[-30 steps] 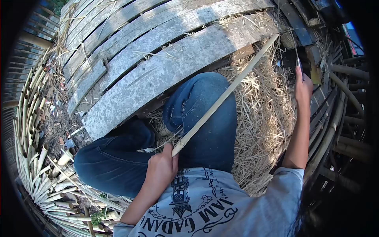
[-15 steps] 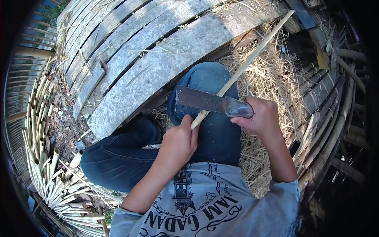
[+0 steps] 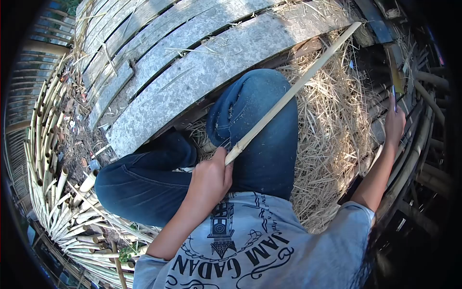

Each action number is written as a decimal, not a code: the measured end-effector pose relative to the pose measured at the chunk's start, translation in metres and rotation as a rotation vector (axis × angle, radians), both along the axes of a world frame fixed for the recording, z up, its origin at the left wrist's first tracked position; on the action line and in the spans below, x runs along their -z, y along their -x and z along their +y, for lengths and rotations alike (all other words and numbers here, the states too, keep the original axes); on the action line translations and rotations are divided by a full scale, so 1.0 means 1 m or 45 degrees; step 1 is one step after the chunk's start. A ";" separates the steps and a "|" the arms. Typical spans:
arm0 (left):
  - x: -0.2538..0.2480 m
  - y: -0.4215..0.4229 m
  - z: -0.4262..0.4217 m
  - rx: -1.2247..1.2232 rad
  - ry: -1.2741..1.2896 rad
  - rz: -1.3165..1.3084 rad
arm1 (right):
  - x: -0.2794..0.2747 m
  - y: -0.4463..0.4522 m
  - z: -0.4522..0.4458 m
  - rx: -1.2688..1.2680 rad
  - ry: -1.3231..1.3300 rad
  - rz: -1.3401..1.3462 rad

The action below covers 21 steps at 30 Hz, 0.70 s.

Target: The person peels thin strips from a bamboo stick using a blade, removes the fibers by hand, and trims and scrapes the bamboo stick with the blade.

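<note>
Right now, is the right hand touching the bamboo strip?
Apart: the head view shows loose shavings between the right hand and the bamboo strip.

A bamboo workshop; cut poles (image 3: 57, 219), heaped shavings (image 3: 327, 125) show it.

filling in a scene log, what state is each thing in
Bamboo strip: held, slanting over the bent knee
Knife: held, blade seen nearly edge-on
Left hand: closed on the strip's near end
Right hand: closed on the knife
Shavings: loose, heaped
Planks: side by side with gaps
</note>
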State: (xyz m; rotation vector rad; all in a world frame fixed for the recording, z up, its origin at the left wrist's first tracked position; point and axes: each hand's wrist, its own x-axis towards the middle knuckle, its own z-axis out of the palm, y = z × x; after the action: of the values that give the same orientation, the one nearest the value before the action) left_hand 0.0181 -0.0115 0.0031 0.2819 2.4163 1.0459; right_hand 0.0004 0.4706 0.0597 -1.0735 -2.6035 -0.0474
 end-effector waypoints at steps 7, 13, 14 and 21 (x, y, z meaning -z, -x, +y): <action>-0.001 0.020 0.030 0.049 -0.179 -0.035 | 0.005 -0.020 -0.161 -0.718 0.838 -0.049; -0.015 0.027 0.028 -0.017 -0.226 -0.212 | 0.012 0.006 -0.217 -0.960 1.018 -0.322; -0.012 0.026 0.026 -0.011 -0.295 -0.288 | 0.009 0.008 -0.215 -1.035 0.859 -0.356; 0.000 0.024 0.029 -0.007 -0.543 -0.399 | 0.012 0.011 -0.221 -1.126 0.580 -0.370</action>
State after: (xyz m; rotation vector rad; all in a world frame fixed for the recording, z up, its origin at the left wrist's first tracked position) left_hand -0.0056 0.0179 0.0030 0.2315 1.9063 1.4835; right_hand -0.0102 0.2497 0.0475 0.0841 -3.1959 0.6552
